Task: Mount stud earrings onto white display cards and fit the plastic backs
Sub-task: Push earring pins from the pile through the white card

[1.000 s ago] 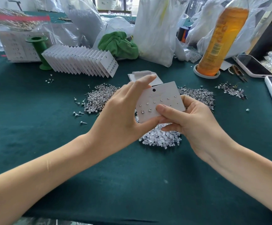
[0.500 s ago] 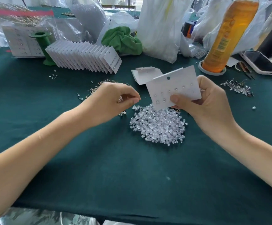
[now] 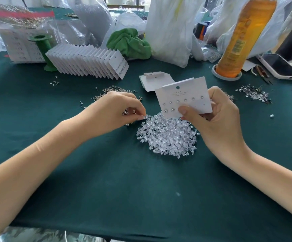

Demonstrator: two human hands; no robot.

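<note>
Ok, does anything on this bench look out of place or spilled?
Mostly deliberate work piles. A few studs lie scattered on the green cloth left of the stud pile, and one clear back sits alone to the right, away from the backs pile.

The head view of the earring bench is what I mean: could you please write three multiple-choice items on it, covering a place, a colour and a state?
1. Where is the pile of clear plastic backs?
A. under the held card
B. beside the bottle
C. behind the green cloth

2. What colour is the table cover?
A. red
B. dark green
C. white

3. How is the card supported?
A. flat on the table
B. leaning on the row of cards
C. gripped by the right hand

Answers: 1 A, the pile lies below the card; 2 B, the cloth is green; 3 C, the thumb pinches its lower edge.
</note>
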